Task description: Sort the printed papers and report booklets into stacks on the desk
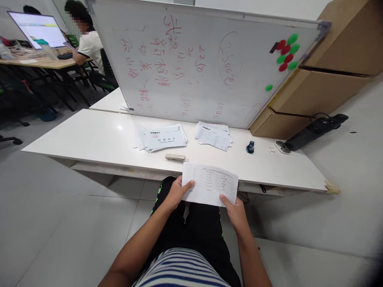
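Note:
Printed sheets of paper are held over my lap at the desk's front edge. My left hand grips their left side, thumb on top. On the right side, my right hand pinches them with the thumb over the lower edge; the fingers behind are hidden. A beige stapler lies on the desk just beyond the sheets. Behind it is a stack of test reports marked PONY. To its right rests a second pile of printed papers.
A whiteboard with red writing and magnets stands along the back of the white desk. Cardboard boxes are stacked at right. A small dark blue object and a black cylindrical device are nearby. Another person sits far left.

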